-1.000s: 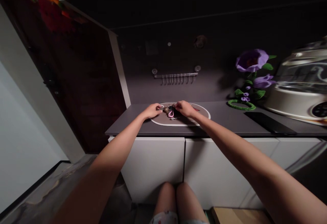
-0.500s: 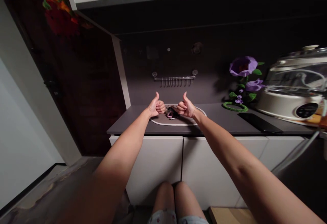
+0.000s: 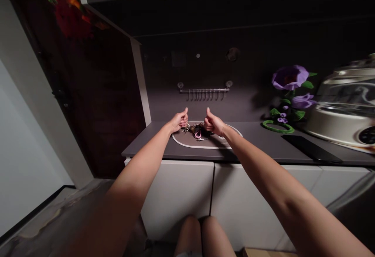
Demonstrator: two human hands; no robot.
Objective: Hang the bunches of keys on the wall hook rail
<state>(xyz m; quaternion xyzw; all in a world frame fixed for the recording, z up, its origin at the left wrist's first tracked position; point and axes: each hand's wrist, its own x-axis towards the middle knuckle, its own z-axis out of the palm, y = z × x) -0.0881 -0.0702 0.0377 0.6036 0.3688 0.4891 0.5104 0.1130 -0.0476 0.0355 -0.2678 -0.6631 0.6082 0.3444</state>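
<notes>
Raised since a second ago are the thumbs of the left hand (image 3: 179, 121) and right hand (image 3: 213, 124), both curled into fists, nothing visibly held. By an inward swing, the key-like cluster (image 3: 195, 131) between them, inside the rim of the mat (image 3: 187, 141), could be knocked toward the front edge of the counter (image 3: 140, 141).

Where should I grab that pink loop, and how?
Probably pinch the pink loop at its rounded end, coming from above and the front of the counter: that end faces you, while darker things crowd its far side.
</notes>
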